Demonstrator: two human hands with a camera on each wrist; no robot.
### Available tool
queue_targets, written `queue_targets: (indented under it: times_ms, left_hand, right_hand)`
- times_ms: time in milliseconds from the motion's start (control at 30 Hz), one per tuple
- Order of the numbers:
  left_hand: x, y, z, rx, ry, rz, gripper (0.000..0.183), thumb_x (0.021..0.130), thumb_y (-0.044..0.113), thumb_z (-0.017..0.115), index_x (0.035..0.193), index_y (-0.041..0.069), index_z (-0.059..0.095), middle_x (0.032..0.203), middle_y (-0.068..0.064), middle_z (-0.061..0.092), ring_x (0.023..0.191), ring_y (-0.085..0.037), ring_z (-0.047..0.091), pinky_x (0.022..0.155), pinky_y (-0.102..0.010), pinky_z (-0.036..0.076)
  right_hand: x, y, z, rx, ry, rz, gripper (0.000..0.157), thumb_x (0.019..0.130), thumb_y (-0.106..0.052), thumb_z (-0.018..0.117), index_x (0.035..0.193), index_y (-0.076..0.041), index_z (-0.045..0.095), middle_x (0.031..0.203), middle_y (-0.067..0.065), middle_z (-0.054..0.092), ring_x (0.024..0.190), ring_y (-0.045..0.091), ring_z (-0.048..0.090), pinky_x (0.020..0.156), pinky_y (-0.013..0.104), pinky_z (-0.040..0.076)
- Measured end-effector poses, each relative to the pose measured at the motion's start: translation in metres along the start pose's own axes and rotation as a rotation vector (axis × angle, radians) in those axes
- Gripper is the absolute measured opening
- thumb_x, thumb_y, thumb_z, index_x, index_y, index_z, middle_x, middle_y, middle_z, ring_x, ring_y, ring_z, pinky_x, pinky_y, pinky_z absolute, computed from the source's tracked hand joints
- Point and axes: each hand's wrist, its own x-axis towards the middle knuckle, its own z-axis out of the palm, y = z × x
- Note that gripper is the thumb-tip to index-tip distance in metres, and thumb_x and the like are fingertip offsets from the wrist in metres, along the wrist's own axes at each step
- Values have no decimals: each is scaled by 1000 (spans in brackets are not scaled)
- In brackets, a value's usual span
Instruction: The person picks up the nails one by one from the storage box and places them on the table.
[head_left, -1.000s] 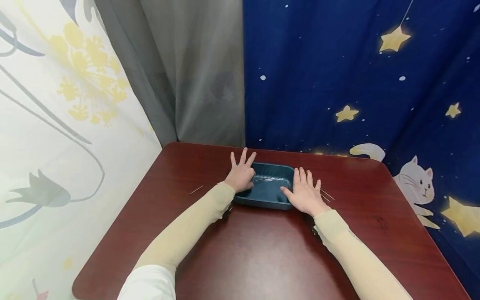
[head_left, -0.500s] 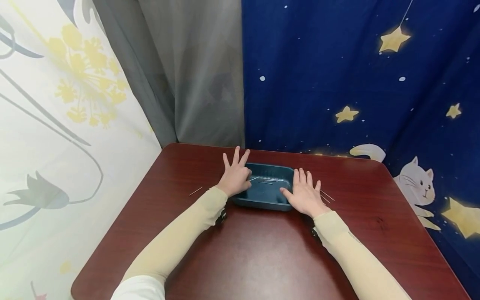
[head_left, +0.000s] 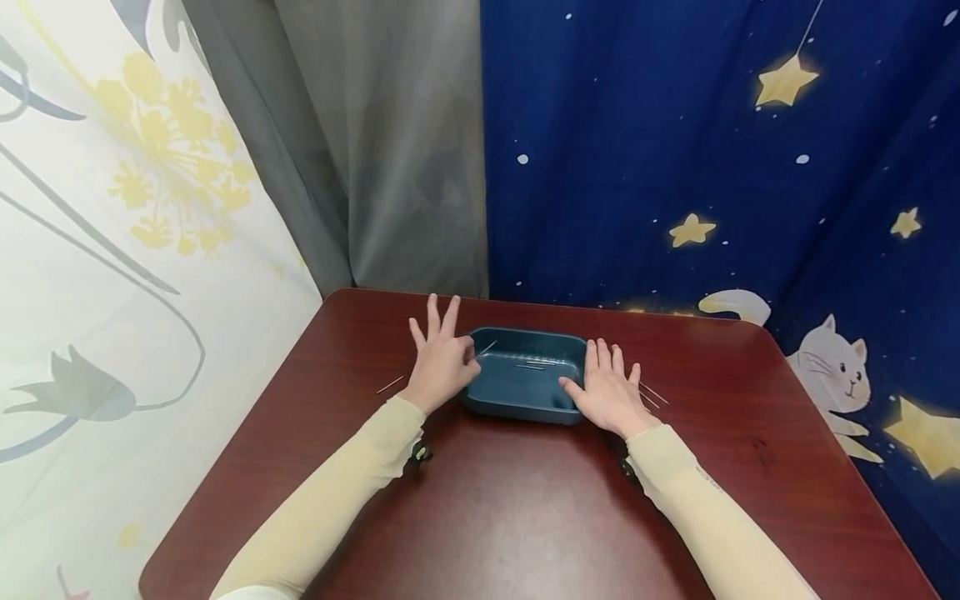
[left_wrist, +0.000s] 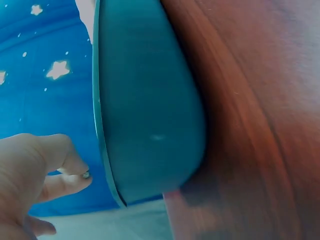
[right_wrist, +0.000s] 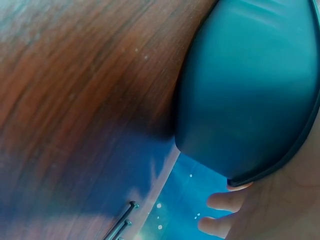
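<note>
My left hand point(head_left: 438, 368) pinches a long thin nail point(head_left: 487, 347) between thumb and forefinger, the other fingers spread. It is above the left end of a dark teal rectangular tray point(head_left: 517, 411). In the left wrist view the pinched nail point(left_wrist: 86, 175) shows only its end, just outside the tray's rim. Several nails point(head_left: 534, 365) lie inside on the tray's floor. My right hand point(head_left: 613, 392) rests on the tray's right end with fingers extended and thumb over the rim. In the right wrist view its palm side point(right_wrist: 280, 205) touches that rim.
On the reddish-brown table point(head_left: 495, 517), a single nail point(head_left: 390, 384) lies left of the tray. More nails point(head_left: 652, 392) lie right of it, their heads point(right_wrist: 131, 205) visible in the right wrist view. Blue point(head_left: 600, 167) and grey point(head_left: 416, 167) curtains hang behind the table.
My left hand has moved left and out from over the tray, carrying the pinched nail toward the left rim. My right hand has stayed on the tray's right end.
</note>
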Motion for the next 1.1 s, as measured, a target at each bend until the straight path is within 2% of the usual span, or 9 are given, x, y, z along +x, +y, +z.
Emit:
queue_targets:
  times_ms: [167, 367, 533, 633, 800, 933, 1100]
  left_hand:
    - [-11, -12, -9, -28, 64, -30, 21, 71, 24, 69, 58, 28, 54, 151, -5, 5, 134, -33, -15, 94, -66, -8]
    - [-19, -25, -26, -10, 74, -48, 20, 70, 22, 70, 58, 25, 55, 151, -9, 8, 134, -34, -14, 93, -68, -7]
    - [-22, -46, -37, 26, 83, -83, 21, 70, 22, 71, 57, 24, 54, 150, -11, 10, 134, -33, -14, 92, -69, -6]
    - [-27, -59, -38, 38, 47, -121, 25, 69, 22, 72, 54, 24, 52, 150, -13, 12, 134, -33, -16, 91, -70, -7]
    - [-42, -74, -34, 66, -65, -175, 28, 68, 22, 74, 50, 24, 52, 148, -19, 15, 132, -34, -20, 88, -73, -6]
    - [-54, -83, -28, 100, -135, -197, 27, 67, 22, 74, 50, 24, 53, 147, -22, 16, 131, -36, -21, 86, -75, -4]
    - [-70, -92, -25, 119, -187, -208, 25, 65, 21, 75, 50, 25, 55, 145, -22, 20, 131, -39, -19, 84, -75, -5]
  right_hand:
    - [0, 1, -3, 3, 3, 4, 102, 77, -77, 30, 146, -6, 4, 149, 16, 8, 135, 37, 0, 94, 68, -1]
    - [-1, 0, -5, 8, -3, 4, 102, 78, -77, 30, 146, -5, 5, 149, 17, 9, 135, 38, 1, 94, 68, -1]
    - [0, -1, -5, 8, 8, 1, 103, 77, -78, 27, 146, -6, 5, 149, 17, 11, 135, 38, 1, 94, 68, 0]
    - [0, -1, -4, 6, 0, 2, 103, 76, -79, 26, 146, -6, 4, 149, 17, 11, 135, 37, 1, 94, 68, 0]
    - [0, 0, -3, 0, -13, 4, 104, 76, -79, 25, 146, -6, 2, 149, 17, 10, 135, 37, 0, 94, 68, -1]
    - [1, 0, -3, -1, 2, -4, 103, 76, -79, 25, 146, -7, 3, 149, 17, 11, 135, 37, 2, 94, 68, 0]
    - [0, 0, 0, 5, -3, -1, 102, 77, -77, 28, 146, -7, 4, 149, 17, 11, 135, 37, 2, 94, 68, 0]
